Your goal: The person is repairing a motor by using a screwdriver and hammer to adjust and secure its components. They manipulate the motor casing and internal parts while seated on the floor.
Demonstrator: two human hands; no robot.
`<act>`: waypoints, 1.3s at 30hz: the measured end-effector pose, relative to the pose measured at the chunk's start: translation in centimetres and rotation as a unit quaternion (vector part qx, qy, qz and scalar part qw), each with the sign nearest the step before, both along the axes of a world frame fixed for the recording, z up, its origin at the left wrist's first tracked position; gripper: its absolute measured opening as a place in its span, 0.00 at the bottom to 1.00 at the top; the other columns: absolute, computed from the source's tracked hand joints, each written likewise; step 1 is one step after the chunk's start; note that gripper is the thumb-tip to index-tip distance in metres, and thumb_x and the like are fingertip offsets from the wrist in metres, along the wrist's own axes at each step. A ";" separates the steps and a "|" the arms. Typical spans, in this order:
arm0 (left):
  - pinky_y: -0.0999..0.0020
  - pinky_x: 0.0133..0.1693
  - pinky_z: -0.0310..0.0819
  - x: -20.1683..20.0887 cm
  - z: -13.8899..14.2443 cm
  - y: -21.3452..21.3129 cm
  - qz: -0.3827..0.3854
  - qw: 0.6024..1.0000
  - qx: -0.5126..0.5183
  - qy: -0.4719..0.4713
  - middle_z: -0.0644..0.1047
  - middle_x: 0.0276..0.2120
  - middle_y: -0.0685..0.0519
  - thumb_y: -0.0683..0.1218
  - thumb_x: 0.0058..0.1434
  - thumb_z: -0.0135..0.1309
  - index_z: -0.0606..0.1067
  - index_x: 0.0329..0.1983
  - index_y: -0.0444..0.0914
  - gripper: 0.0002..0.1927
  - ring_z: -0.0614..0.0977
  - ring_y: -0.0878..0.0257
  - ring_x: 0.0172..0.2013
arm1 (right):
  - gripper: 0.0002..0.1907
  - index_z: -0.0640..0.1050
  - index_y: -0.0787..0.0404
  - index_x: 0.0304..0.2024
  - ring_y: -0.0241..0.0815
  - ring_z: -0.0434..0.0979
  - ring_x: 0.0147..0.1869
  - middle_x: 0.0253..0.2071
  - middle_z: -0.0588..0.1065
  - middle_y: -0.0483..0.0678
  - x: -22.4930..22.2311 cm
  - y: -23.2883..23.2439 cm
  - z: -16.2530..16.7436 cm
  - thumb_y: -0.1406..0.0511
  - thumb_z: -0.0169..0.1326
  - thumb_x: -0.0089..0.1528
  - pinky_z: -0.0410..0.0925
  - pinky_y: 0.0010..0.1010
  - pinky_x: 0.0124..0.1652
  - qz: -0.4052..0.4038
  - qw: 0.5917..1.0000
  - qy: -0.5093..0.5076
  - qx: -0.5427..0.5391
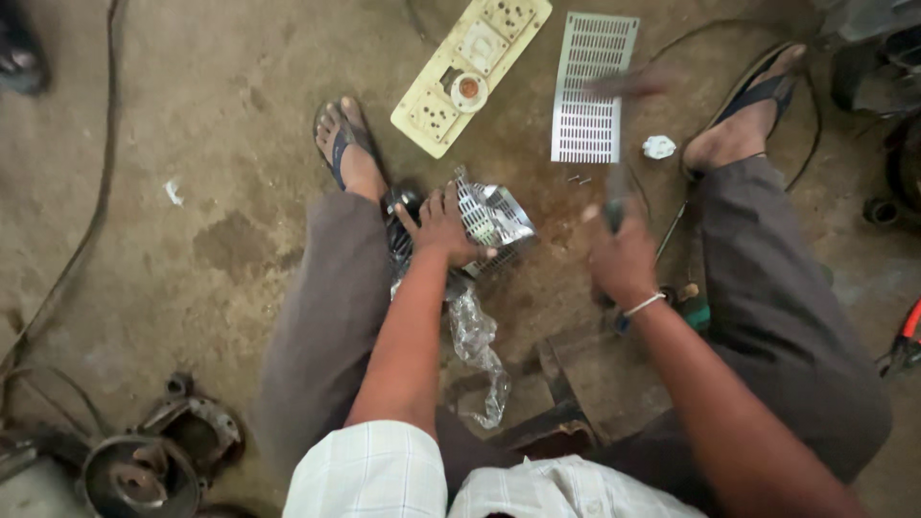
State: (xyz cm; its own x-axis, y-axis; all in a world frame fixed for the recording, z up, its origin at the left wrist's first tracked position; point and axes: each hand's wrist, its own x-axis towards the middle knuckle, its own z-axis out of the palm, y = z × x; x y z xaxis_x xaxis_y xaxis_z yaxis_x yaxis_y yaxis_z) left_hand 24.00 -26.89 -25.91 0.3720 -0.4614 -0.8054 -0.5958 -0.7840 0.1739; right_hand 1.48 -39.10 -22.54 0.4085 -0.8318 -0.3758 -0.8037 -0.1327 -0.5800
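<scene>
I am seated low over a dirty concrete floor with my legs spread. My left hand [439, 228] presses down on a shiny perforated metal cover [494, 219] that sits on a dark motor-like part [403, 206] wrapped in clear plastic [477, 353]. My right hand [622, 257] is closed around the handle of a hammer-like tool [619, 144]; its head is raised and blurred over a flat slotted metal grille [590, 91]. A pale band circles my right wrist.
A cream switch and socket board [432, 115] lies beyond my left foot. A small white piece [659, 147] and loose screws [578, 178] lie near the grille. Cables [91, 221] run along the left; engine parts [158, 456] lie at bottom left, a red-handled tool [909, 326] at right.
</scene>
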 end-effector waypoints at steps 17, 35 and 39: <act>0.30 0.68 0.17 0.2 0.7 -0.6 -0.004 1.000 0.005 0.014 0.44 0.78 0.45 0.75 0.37 0.69 0.33 0.80 0.44 0.80 0.44 0.48 0.76 | 0.20 0.74 0.62 0.37 0.43 0.73 0.19 0.20 0.73 0.53 -2.7 1.2 0.6 0.51 0.54 0.66 0.68 0.39 0.24 0.027 0.977 0.046 0.209; 0.39 0.58 0.69 -12.2 9.3 5.1 0.027 0.991 -0.127 -0.034 0.75 0.62 0.42 0.59 0.61 0.56 0.71 0.66 0.43 0.32 0.76 0.44 0.61 | 0.11 0.68 0.58 0.35 0.35 0.65 0.20 0.23 0.67 0.44 -13.3 2.9 10.9 0.60 0.54 0.66 0.63 0.32 0.20 -0.189 0.900 -0.238 0.312; 0.49 0.55 0.72 -11.3 15.1 9.8 0.177 0.914 -0.352 -0.101 0.77 0.56 0.41 0.57 0.60 0.58 0.74 0.63 0.44 0.29 0.78 0.43 0.55 | 0.11 0.69 0.59 0.37 0.35 0.65 0.21 0.24 0.67 0.43 -17.6 5.1 14.6 0.60 0.52 0.69 0.62 0.30 0.21 -0.153 0.919 -0.284 0.229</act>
